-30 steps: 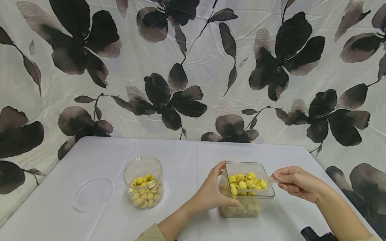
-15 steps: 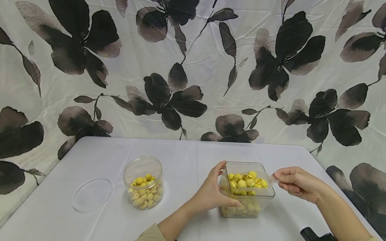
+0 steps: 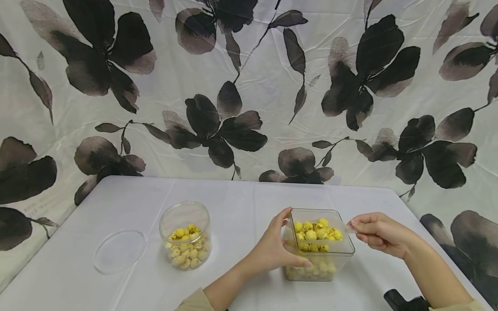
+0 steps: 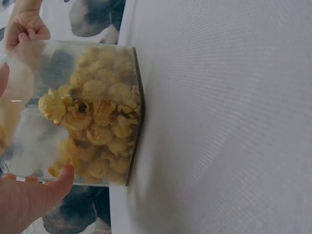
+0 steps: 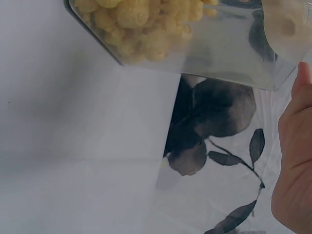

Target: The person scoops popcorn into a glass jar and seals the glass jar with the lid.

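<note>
A clear square-topped container (image 3: pixel 343 261) of yellow popcorn (image 3: pixel 320 233) stands upright right of centre on the table. My left hand (image 3: pixel 272 249) grips its left side, thumb across the front and fingers behind. From the right, my right hand (image 3: pixel 383 234) pinches the handle of a translucent scoop (image 5: pixel 287 30), whose head is inside the container among the popcorn. In the left wrist view, popcorn fills much of the container's lower part and the left thumb presses the wall. How much popcorn lies in the scoop is hard to tell.
A round clear jar (image 3: pixel 166 221), partly filled with popcorn, stands to the left. Beside it a clear round lid (image 3: pixel 120 252) lies flat on the white table (image 3: pixel 233 203). Floral cloth (image 3: pixel 249 108) hangs behind. A black object (image 3: pixel 404 300) shows near the right forearm.
The right hand has shifted slightly left and up with the scoop, and some popcorn in the container has moved. The left hand and container stay in place.
</note>
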Tool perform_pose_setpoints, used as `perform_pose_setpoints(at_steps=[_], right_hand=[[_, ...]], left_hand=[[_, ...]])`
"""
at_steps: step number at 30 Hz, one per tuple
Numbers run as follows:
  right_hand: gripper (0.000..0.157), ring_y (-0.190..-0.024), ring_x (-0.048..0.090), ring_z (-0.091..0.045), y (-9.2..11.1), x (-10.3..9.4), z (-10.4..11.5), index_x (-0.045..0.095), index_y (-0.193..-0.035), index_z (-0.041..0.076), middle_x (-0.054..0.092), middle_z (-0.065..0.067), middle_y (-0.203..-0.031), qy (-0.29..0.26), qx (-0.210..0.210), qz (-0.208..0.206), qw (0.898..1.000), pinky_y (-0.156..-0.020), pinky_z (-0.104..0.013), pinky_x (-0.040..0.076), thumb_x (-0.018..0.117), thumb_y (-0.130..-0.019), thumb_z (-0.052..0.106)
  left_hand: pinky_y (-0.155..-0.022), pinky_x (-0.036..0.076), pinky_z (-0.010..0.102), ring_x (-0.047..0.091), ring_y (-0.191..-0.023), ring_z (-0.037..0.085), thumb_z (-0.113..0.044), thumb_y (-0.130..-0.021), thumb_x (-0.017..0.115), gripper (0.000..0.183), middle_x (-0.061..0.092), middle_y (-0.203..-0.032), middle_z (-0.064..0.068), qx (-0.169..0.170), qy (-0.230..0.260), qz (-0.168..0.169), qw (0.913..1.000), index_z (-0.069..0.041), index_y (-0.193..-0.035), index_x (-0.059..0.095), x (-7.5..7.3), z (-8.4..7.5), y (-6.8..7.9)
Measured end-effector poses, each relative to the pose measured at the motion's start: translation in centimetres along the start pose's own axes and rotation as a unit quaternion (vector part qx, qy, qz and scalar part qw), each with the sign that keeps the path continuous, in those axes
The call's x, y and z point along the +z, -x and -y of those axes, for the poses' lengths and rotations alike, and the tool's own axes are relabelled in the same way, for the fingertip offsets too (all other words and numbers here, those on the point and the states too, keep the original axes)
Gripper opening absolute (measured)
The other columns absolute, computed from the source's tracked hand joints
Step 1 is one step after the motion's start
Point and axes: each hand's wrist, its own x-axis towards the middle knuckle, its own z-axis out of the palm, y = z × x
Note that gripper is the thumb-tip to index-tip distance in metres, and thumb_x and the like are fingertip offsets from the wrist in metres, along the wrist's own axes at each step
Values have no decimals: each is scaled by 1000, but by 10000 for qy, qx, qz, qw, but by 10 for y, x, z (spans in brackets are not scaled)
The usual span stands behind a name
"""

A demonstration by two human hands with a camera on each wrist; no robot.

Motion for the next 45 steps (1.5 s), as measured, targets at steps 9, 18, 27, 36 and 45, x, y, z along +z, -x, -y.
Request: perform_pose_setpoints(at_steps=[9, 18, 27, 36, 45], right_hand=[[31, -49, 19, -7, 3, -3, -3, 67, -97, 9, 55, 6, -69, -335, -107, 213, 9992, -42, -23, 9, 37, -99, 2], [31, -49, 19, -7, 4, -4, -4, 67, -99, 9, 56, 6, -70, -433, -152, 297, 9985, -42, -23, 9, 37, -99, 2], [32, -48, 15, -10, 5, -4, -5, 67, -100, 9, 56, 7, -71, -499, -263, 434, 9975, -41, -25, 6, 36, -99, 2], [28, -48, 20, -7, 7, -3, -2, 67, -100, 9, 57, 7, -71, -455, -218, 370, 9980, -42, -24, 8, 39, -99, 4], [29, -48, 19, -7, 8, -6, 0, 67, -100, 10, 56, 7, -71, -381, -234, 271, 9986, -42, -24, 8, 38, -100, 5]], left_hand=[[-97, 42, 43, 28, -133, 22, -24, -60, 89, 113, 24, -148, 0, 2, -33, -15, 10000, -27, -147, 17, -1, 0, -1], [-96, 42, 42, 28, -133, 22, -24, -60, 89, 113, 23, -148, 0, 13, -21, -9, 10000, -27, -147, 17, -1, -2, -1], [-97, 42, 43, 27, -133, 23, -23, -60, 89, 113, 23, -148, 0, 3, -33, -10, 10000, -26, -148, 17, 0, -1, 0], [-96, 42, 42, 27, -133, 22, -24, -61, 89, 113, 22, -149, -2, 12, -37, -2, 10000, -26, -148, 17, 0, -1, 0], [-97, 42, 42, 27, -133, 22, -23, -61, 89, 113, 22, -149, -2, 13, -24, 18, 10000, -27, -148, 16, 0, 0, 0]])
